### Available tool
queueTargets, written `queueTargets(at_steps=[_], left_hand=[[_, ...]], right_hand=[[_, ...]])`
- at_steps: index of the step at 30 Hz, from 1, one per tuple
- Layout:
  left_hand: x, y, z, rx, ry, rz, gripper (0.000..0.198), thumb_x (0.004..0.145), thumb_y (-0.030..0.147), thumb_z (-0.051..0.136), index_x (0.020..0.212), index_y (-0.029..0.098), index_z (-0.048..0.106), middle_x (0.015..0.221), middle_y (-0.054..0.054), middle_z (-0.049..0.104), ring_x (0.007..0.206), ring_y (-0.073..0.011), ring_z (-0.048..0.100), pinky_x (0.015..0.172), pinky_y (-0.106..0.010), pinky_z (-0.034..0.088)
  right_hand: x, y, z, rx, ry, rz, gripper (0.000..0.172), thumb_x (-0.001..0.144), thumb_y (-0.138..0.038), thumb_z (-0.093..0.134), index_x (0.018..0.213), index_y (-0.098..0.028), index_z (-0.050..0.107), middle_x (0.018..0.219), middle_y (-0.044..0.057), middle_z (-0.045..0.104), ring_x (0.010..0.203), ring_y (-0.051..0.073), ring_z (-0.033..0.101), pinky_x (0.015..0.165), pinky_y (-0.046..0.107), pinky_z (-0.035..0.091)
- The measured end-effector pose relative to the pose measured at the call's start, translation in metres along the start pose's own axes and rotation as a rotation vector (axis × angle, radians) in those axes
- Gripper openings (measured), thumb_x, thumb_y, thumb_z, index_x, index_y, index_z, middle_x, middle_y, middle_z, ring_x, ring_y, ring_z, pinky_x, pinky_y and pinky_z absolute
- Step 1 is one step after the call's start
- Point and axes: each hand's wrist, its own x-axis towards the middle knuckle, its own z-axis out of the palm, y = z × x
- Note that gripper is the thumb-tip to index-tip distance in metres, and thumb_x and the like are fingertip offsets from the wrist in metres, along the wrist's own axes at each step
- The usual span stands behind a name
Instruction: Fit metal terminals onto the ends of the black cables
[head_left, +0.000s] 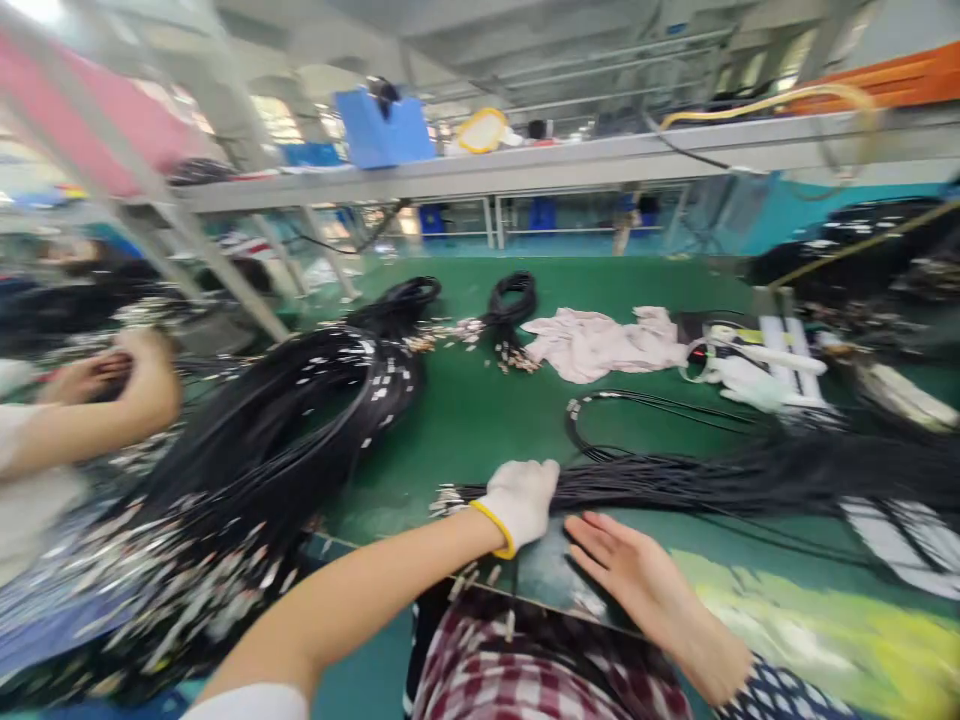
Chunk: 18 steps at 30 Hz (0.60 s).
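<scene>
Here, the gloved left hand (523,500) grasps a black cable bundle (675,484); the bare right hand (634,563), unclenched, extends fingers beside it.

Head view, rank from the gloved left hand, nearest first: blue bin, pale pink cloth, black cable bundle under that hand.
1. Black cable bundle: in the gloved left hand, running off to the right.
2. Pale pink cloth: ahead and right, farther back on the green tabletop.
3. Blue bin: ahead and left, up on the shelf.
</scene>
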Motion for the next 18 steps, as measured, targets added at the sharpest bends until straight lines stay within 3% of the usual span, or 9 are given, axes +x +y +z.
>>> queueTargets(at_steps=[2,5,7,10,12,15,18], left_hand=[[0.000,0.000,-0.011,0.028,-0.035,0.031,0.047,0.067,0.010,0.062,0.114,0.013,0.059,0.098,-0.020,0.070,0.090,-0.0382,0.070,0.074,-0.045,0.053],[-0.013,0.003,-0.039,0.084,-0.030,0.077,0.047,0.068,0.009,0.059,0.114,0.015,0.060,0.099,-0.018,0.071,0.091,-0.0386,0.070,0.074,-0.046,0.054],[-0.028,0.008,-0.061,0.124,0.011,0.121,0.048,0.069,0.009,0.055,0.116,0.016,0.059,0.102,-0.016,0.070,0.093,-0.0372,0.069,0.078,-0.048,0.053],[-0.053,0.014,-0.083,0.245,0.143,0.226,0.051,0.071,0.010,0.051,0.120,0.018,0.061,0.099,-0.013,0.069,0.090,-0.0326,0.068,0.084,-0.047,0.051],[-0.067,0.015,-0.082,0.275,0.206,0.289,0.058,0.074,0.012,0.053,0.132,0.020,0.057,0.110,-0.014,0.069,0.099,-0.0318,0.066,0.092,-0.047,0.050],[-0.082,0.013,-0.063,0.262,0.180,0.285,0.070,0.075,0.011,0.054,0.143,0.025,0.052,0.127,-0.013,0.066,0.115,-0.0324,0.062,0.106,-0.049,0.044],[-0.088,0.010,-0.044,0.264,0.123,0.270,0.078,0.069,0.008,0.054,0.145,0.027,0.052,0.134,-0.009,0.065,0.120,-0.0322,0.061,0.108,-0.048,0.044]], right_hand=[[-0.012,0.005,-0.009,0.008,-0.051,0.057,0.018,0.090,-0.019,0.066,0.106,-0.010,0.067,0.125,0.019,0.069,0.127,0.030,0.059,0.113,0.045,0.045],[-0.027,0.004,-0.028,0.028,-0.154,0.057,0.047,0.086,-0.042,0.079,0.114,-0.006,0.066,0.131,0.023,0.065,0.132,0.034,0.054,0.114,0.047,0.042],[-0.031,-0.001,-0.036,0.063,-0.243,-0.042,0.067,0.078,-0.059,0.083,0.117,-0.007,0.067,0.136,0.022,0.061,0.138,0.034,0.047,0.117,0.048,0.037],[-0.028,-0.010,-0.037,0.134,-0.371,-0.302,0.076,0.064,-0.072,0.085,0.113,-0.016,0.071,0.136,0.015,0.063,0.142,0.034,0.040,0.120,0.050,0.029],[-0.024,-0.010,-0.033,0.172,-0.416,-0.463,0.079,0.057,-0.077,0.083,0.111,-0.021,0.072,0.135,0.011,0.064,0.143,0.034,0.038,0.120,0.054,0.026],[-0.019,-0.006,-0.026,0.204,-0.454,-0.627,0.093,0.051,-0.082,0.082,0.125,-0.027,0.068,0.149,0.008,0.052,0.146,0.034,0.031,0.122,0.053,0.021],[-0.017,-0.010,-0.028,0.302,-0.398,-0.825,0.092,0.061,-0.083,0.077,0.132,-0.026,0.064,0.157,0.006,0.042,0.149,0.031,0.026,0.124,0.050,0.021]])
